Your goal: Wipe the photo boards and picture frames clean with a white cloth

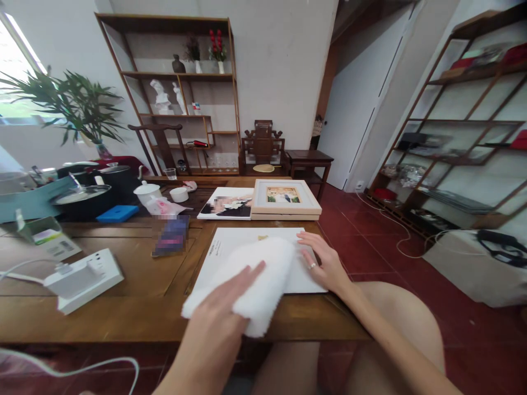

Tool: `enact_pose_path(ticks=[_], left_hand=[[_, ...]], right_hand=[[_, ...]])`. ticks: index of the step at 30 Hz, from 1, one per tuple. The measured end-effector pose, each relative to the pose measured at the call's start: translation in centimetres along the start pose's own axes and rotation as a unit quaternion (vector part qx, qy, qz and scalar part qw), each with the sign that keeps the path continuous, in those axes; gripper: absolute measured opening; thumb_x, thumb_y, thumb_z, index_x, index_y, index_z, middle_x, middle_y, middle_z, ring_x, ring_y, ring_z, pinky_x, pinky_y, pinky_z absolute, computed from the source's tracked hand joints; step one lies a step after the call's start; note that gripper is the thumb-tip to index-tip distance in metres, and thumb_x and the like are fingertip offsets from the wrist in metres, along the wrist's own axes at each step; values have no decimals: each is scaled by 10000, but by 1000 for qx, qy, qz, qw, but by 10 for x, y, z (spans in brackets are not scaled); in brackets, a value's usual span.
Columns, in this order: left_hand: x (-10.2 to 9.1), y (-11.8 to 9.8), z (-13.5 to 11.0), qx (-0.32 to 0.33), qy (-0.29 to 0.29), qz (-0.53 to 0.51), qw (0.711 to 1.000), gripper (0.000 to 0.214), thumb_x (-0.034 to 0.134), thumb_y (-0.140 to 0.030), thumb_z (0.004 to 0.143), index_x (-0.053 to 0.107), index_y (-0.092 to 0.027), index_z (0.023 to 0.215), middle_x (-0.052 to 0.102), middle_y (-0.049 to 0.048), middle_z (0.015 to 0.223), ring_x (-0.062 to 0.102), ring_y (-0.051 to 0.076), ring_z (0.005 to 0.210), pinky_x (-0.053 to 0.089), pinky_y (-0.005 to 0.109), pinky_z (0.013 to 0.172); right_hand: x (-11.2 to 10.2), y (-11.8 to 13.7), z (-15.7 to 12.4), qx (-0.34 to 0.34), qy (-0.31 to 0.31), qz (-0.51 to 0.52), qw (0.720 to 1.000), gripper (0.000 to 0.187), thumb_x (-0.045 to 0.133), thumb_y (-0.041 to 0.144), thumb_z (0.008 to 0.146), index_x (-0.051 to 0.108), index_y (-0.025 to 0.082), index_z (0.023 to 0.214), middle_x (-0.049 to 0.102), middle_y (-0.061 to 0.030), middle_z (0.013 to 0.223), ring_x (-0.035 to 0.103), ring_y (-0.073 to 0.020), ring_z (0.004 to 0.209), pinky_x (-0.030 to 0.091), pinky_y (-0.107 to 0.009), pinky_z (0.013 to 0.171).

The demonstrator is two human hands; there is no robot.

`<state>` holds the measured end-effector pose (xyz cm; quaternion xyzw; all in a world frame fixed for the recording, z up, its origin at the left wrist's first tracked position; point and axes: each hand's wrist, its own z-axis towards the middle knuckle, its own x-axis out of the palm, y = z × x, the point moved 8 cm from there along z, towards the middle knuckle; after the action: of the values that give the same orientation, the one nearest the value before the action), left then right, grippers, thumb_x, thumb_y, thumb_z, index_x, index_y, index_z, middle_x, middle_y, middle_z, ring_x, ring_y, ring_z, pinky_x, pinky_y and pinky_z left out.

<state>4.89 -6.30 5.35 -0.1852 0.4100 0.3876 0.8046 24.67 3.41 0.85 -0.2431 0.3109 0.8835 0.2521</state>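
A white panel (303,282) with small print at its upper left and a little gold-coloured piece at its top lies flat near the table's front edge. Over its middle and left is a fluffy white cloth (267,274), which hangs a little past the panel's near edge. My left hand (226,302) presses on the cloth, its fingers bent into it. On the panel's right side rests my right hand (323,260), fingers apart, a ring on one of them.
Behind the panel lie a photo print (230,204) and a framed photo (288,197). To the left on the wooden table (140,318) are a white power strip (90,280), a phone-like dark item (171,236), a blue block (117,213), a lidded white bowl (147,190) and black pots (82,200).
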Motion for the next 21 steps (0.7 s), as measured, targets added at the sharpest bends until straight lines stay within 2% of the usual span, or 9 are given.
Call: enact_pose_path(ticks=[2, 4, 6, 9, 13, 18, 21], left_hand=[[-26, 15, -4, -11, -52, 22, 998, 543, 366, -63, 836, 404, -181, 1365, 546, 41, 1312, 492, 205, 1218, 442, 336, 976], [-44, 29, -11, -26, -97, 40, 994, 549, 381, -69, 837, 389, -207, 1369, 551, 42, 1307, 450, 236, 1254, 408, 393, 994], [-51, 40, -21, -50, -125, 50, 990, 533, 392, -70, 834, 412, -211, 1347, 565, 57, 1289, 445, 257, 1256, 392, 424, 992], [-48, 49, -35, -69, -134, 59, 987, 459, 404, -67, 823, 500, -208, 1250, 576, 73, 1273, 440, 279, 1259, 398, 441, 965], [-35, 48, -44, -55, -126, 53, 989, 354, 407, -44, 810, 580, -201, 1075, 597, 84, 1245, 406, 301, 1282, 418, 466, 916], [-23, 57, -49, -101, -129, 35, 986, 323, 388, -58, 804, 599, -189, 1011, 597, 91, 1243, 406, 279, 1286, 429, 468, 927], [-11, 62, -56, -127, -104, 23, 986, 319, 388, -39, 772, 628, -199, 907, 597, 75, 1245, 424, 270, 1275, 454, 474, 928]], right_hand=[[14, 25, -1, -35, 83, -23, 996, 307, 446, 244, 903, 550, 199, 1188, 574, -111, 1258, 453, -229, 1245, 365, -451, 1049], [35, 49, -7, -48, 183, -44, 981, 437, 465, 318, 900, 445, 208, 1323, 467, -112, 1383, 356, -239, 1321, 320, -458, 1080], [55, 68, -14, -51, 257, -72, 962, 581, 494, 430, 876, 342, 233, 1401, 311, -110, 1486, 212, -274, 1386, 240, -506, 1104], [79, 78, -21, -21, 311, -106, 944, 727, 481, 593, 825, 280, 245, 1431, 192, -117, 1526, 79, -324, 1405, 117, -590, 1100], [89, 76, -27, 12, 328, -104, 939, 832, 439, 706, 770, 311, 204, 1420, 192, -144, 1521, 75, -345, 1400, 76, -596, 1100], [72, 81, -40, 14, 289, -119, 950, 880, 536, 738, 671, 470, 140, 1313, 310, -192, 1469, 163, -395, 1374, 120, -630, 1088], [62, 85, -58, -10, 256, -137, 957, 877, 659, 702, 572, 523, 159, 1246, 389, -189, 1427, 258, -430, 1334, 202, -664, 1057]])
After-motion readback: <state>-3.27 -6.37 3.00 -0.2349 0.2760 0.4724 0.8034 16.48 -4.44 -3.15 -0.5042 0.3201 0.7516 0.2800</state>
